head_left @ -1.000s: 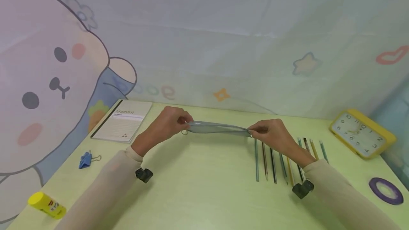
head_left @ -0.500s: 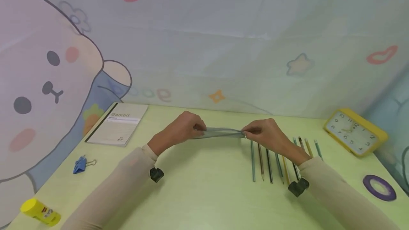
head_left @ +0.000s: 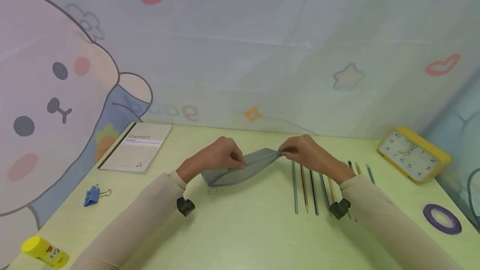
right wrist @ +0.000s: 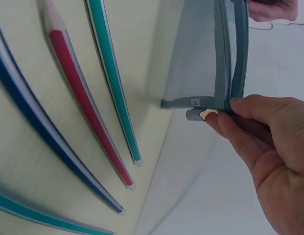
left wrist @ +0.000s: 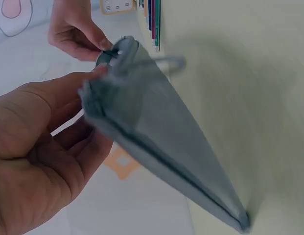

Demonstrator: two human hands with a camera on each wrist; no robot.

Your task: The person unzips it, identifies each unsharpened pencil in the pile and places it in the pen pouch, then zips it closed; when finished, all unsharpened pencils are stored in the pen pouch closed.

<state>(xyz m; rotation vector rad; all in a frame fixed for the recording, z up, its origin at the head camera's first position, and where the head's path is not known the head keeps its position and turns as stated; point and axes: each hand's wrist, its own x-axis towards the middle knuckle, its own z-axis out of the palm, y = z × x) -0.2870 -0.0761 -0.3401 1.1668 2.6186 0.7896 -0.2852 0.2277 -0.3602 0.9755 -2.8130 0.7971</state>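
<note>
A grey mesh zipper pouch [head_left: 255, 168] hangs above the table between both hands, tilted with its lower left end near the tabletop. My left hand [head_left: 221, 153] pinches its upper edge along the zipper; in the left wrist view the pouch [left wrist: 161, 127] slants away from those fingers. At the opposite end my right hand [head_left: 305, 151] pinches the corner beside the zipper, where a small fabric tab sticks out in the right wrist view. Inside, the mesh looks flat. Below the right hand and forearm lie several pencils [right wrist: 88, 103] in a row, partly covered in the head view.
A notebook [head_left: 135, 147] lies at the back left, with a blue binder clip [head_left: 91, 196] and a yellow glue stick [head_left: 45, 252] nearer the front. To the right stand a yellow alarm clock [head_left: 412, 155] and a purple tape roll [head_left: 430, 216]. A printed cloth hangs behind.
The pouch has gone from stretched level to slanting, its left end swung downward toward the front. My left hand has come closer to the right one and shifted its grip along the edge.
</note>
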